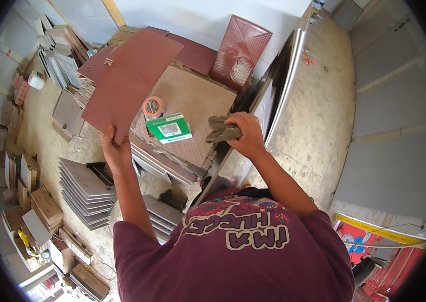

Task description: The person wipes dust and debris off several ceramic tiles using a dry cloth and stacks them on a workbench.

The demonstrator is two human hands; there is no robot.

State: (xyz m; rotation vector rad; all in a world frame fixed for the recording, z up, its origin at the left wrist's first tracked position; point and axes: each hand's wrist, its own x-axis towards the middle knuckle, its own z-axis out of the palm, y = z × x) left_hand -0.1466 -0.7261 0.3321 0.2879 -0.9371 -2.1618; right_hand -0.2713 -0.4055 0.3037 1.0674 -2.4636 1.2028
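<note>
My left hand (116, 151) grips the near edge of a large reddish-brown tile (135, 75), which is tilted up over the left side of a stack. In my right hand (248, 132) is a crumpled grey-brown cloth (219, 130), held above the stack's right edge and apart from the tile. Between my hands, a green and white card (169, 129) with a square code rests on the patterned tan top of the stack (203, 95). Just behind the card sits a round roll with an orange label (153, 106).
A glossy red embossed tile (241, 50) leans against the back wall. Upright panels (286, 75) stand at the right of the stack. Grey tiles (86, 189) are fanned on the floor at left, near several cardboard boxes (47, 209). A white roll (37, 80) stands farther back.
</note>
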